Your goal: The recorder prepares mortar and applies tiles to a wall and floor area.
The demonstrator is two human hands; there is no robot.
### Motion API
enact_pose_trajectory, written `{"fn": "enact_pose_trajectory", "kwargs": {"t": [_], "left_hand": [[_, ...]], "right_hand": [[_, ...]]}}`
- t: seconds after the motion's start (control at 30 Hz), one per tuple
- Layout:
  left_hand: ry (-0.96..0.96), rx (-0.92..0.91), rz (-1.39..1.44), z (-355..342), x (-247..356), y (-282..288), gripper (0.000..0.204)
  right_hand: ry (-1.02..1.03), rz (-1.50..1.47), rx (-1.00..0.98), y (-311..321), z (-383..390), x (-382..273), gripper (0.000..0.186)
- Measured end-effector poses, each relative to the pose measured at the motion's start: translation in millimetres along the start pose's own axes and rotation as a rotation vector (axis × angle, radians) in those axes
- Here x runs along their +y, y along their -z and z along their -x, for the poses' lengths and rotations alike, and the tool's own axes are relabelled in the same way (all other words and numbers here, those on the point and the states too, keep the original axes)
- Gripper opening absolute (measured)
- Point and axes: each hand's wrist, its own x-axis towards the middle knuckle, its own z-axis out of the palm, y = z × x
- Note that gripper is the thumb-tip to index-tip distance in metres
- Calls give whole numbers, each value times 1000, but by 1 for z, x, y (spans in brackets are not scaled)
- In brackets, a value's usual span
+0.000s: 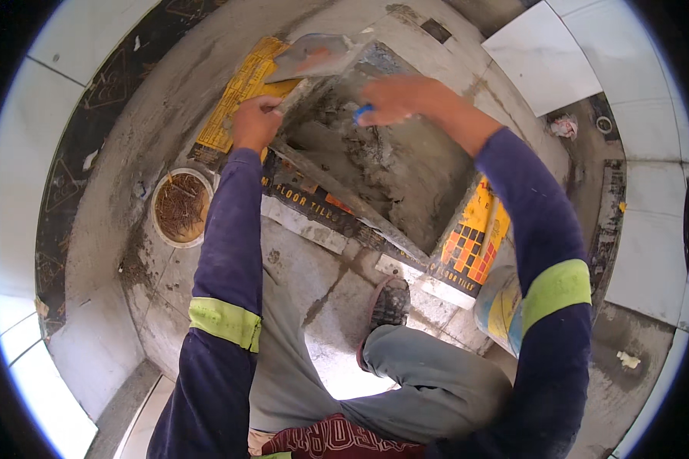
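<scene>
Before me lies a large square tile (pixel 429 164), its upper face smeared with wet grey mortar. My left hand (pixel 256 122) is closed on the tile's left corner, thumb on top. Over the far part of the tile is my right hand (pixel 406 99), blurred by motion, closed around a tool with a blue handle (pixel 362 114); its blade cannot be made out. Flattened yellow and black tile cartons (pixel 471 241) show under and beside the tile. At its far left a grey pointed sheet with an orange smear (pixel 314 57) rests on the yellow carton.
A white bucket (pixel 182 206) with brown murky contents stands left of my left forearm. Another bucket (pixel 500 306) is partly hidden by my right arm. White tiles (pixel 543 57) cover parts of the walls. My shod foot (pixel 386 310) is on the floor near the tile.
</scene>
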Motion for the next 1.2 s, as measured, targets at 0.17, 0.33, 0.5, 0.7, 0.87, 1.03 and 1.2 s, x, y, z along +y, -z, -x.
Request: {"fn": "enact_pose_trajectory", "kwargs": {"t": [0.17,0.33,0.5,0.7,0.87,1.03,1.2], "left_hand": [[45,14,-3,-2,-3,5,24],[81,1,-56,1,9,8,25],[127,8,4,5,5,13,24],[50,12,-88,7,13,2,27],[127,-20,105,1,-14,16,26],[89,-46,21,-2,5,-3,26],[85,-37,25,-6,-16,3,27]], "right_hand": [[-160,-55,-100,22,-16,0,49],[-246,-182,-111,1,1,31,49],[-493,-344,-150,-20,27,38,47],[-294,-107,1,-37,58,4,49],[-196,-1,-21,-44,16,-14,46],[-97,56,528,-114,48,25,46],[-378,-245,213,-123,90,16,46]]}}
